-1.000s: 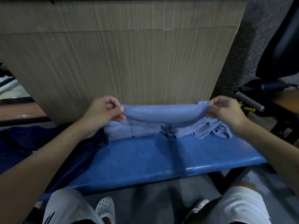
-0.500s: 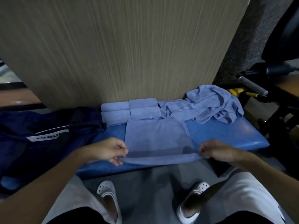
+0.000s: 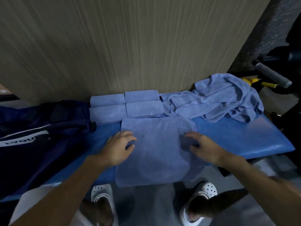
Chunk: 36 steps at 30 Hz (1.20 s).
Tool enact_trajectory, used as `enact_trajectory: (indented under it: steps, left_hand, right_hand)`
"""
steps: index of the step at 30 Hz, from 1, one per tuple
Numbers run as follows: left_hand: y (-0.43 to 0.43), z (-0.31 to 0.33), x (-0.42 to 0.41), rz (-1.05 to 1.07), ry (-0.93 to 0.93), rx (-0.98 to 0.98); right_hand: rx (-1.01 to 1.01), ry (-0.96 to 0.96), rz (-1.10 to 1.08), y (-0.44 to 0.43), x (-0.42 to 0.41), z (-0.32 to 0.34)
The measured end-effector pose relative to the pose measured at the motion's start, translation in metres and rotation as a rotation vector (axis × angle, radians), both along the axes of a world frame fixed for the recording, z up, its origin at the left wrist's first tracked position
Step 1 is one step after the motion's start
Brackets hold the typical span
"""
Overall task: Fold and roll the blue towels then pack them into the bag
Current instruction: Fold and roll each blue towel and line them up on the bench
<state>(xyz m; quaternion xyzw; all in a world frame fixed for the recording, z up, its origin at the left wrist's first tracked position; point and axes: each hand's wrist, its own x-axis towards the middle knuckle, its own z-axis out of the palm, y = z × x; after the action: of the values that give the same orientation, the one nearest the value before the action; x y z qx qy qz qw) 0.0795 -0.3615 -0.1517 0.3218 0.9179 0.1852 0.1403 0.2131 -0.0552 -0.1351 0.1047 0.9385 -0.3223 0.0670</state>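
A light blue towel [image 3: 156, 149] lies spread flat on the blue bench [image 3: 241, 137], its near edge hanging over the front. My left hand [image 3: 120, 146] rests on the towel's left side with loosely bent fingers. My right hand [image 3: 202, 147] lies on its right side, fingers stretched. Several rolled blue towels [image 3: 127, 106] sit in two rows against the wall behind it. A crumpled heap of blue towels [image 3: 216, 98] lies at the back right. The dark navy bag [image 3: 37, 131] lies at the left end of the bench.
A wood-grain panel [image 3: 130, 46] stands directly behind the bench. Black equipment with a grey handle [image 3: 273, 75] and yellow parts sits at the far right. My white shoes [image 3: 102, 198] are on the grey floor under the bench edge.
The towel, held stretched in the air a second ago, came down onto the bench. Both hands released its near corners and moved forward onto its surface.
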Motion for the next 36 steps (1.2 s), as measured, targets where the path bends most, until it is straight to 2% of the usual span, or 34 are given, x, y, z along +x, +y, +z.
enact_trajectory:
  steps: [4,7,10,13,16,18,28,36]
  left_hand:
    - [-0.002,-0.003,0.0,-0.054,0.19,-0.064]
    - [0.0,-0.002,0.001,-0.088,0.18,0.029]
    - [0.007,-0.002,-0.007,-0.002,0.226,0.128]
    - [0.013,-0.002,-0.015,0.092,0.271,0.117]
    - [0.015,-0.006,-0.021,0.142,0.242,0.11]
    - [0.016,-0.008,-0.024,0.148,0.21,0.118]
    - [0.018,-0.004,-0.032,0.139,0.155,0.305]
    - [0.016,-0.004,-0.034,0.145,0.134,0.391]
  right_hand:
    - [0.327,0.047,0.091,0.007,0.008,-0.005]
    - [0.426,0.117,0.098,0.009,0.01,-0.009]
    - [0.267,0.244,-0.008,0.012,0.002,-0.017]
    - [0.188,0.359,-0.164,0.016,-0.014,-0.019]
    - [0.196,0.304,-0.282,0.021,-0.03,-0.02]
    - [0.172,0.229,-0.266,0.021,-0.036,-0.021]
    - [0.162,0.11,-0.214,0.021,-0.047,-0.027]
    - [0.017,0.242,-0.304,0.024,-0.05,-0.028]
